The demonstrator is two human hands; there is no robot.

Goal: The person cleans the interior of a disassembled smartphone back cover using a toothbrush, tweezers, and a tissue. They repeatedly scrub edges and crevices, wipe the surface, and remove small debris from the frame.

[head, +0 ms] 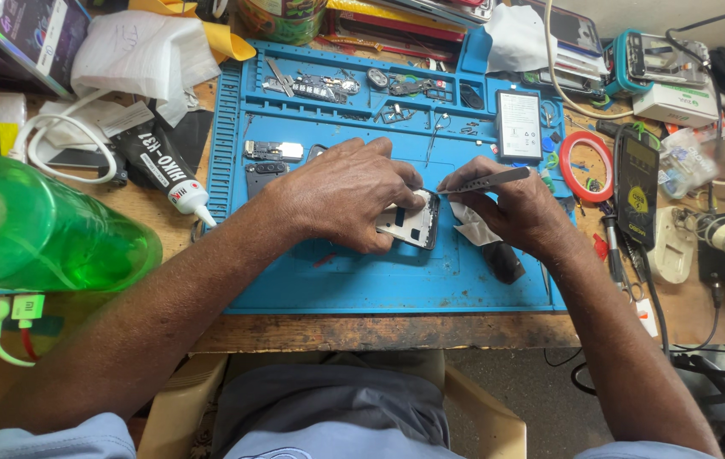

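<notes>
On blue mat [362, 285]: hands, phone frame [411, 225], tweezers [485, 180].

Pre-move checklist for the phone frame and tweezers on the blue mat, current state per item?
1. Phone frame pinned on the blue mat by the left hand: ok.
2. Tweezers gripped in the right hand: ok.
3. Tweezer tips at the frame's upper edge: ok; actual contact point cannot tell, fingers hide it.
4. Battery lying apart from the work spot, on the mat: ok.
5. Loose small parts and boards sit in the mat's upper compartments, away from the hands: ok.
6. Glue tube capped: cannot tell.
</notes>
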